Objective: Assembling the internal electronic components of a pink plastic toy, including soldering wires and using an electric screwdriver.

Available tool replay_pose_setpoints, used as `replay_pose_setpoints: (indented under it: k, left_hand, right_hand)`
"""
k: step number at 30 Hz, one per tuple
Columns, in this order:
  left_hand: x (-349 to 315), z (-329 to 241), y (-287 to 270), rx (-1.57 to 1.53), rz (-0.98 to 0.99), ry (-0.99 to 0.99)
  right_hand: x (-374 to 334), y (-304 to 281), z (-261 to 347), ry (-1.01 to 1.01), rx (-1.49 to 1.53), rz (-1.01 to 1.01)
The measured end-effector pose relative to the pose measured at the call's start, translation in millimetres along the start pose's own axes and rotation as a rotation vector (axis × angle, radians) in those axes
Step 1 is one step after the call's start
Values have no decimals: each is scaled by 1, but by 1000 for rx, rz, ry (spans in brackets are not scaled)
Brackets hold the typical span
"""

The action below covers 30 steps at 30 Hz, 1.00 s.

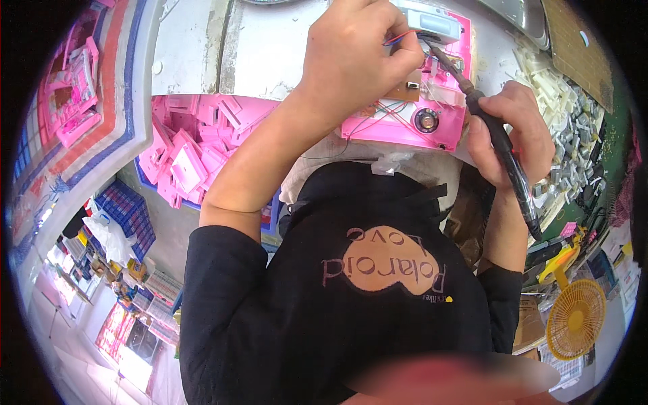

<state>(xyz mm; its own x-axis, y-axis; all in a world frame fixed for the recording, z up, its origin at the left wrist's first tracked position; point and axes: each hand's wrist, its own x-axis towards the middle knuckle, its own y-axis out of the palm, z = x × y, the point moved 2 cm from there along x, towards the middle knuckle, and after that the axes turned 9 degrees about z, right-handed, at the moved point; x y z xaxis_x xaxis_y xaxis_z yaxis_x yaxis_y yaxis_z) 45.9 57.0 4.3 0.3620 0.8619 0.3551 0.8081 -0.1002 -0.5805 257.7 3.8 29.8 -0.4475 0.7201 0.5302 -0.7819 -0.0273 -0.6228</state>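
Far ahead on the white bench lies a pink plastic housing [442, 138] with a small round black speaker [426, 121] and thin loose wires in it. A pale blue-grey box-shaped part [435, 25] sits at its far end. My left hand [358, 57] is over the housing's left side, fingertips pinched on thin red and blue wires [403, 36]. From the right, my right hand [523, 131] grips the black handle of a soldering iron [501, 143]. Its metal tip points up and left, close to the wires by the pale part; whether they touch, I cannot tell.
Left of the housing, below the bench edge, a blue crate holds many pink plastic parts [192, 162]. A striped sack [121, 88] with more pink pieces is at far left. White and grey parts [574, 121] are heaped at right, above a yellow fan [576, 317].
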Motion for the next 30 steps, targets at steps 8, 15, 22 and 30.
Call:
replay_pose_setpoints:
  k: [8,15,22,30]
  left_hand:
    - [1,0,0,42,-5,29]
    - [1,0,0,78,10,25]
    - [1,0,0,60,-5,36]
    - [1,-2,-1,94,-5,40]
  right_hand:
    - [4,2,-3,14,10,30]
    - [7,1,-3,18,16,46]
    - [8,2,-3,9,24,41]
    - [6,2,-1,38,-4,29]
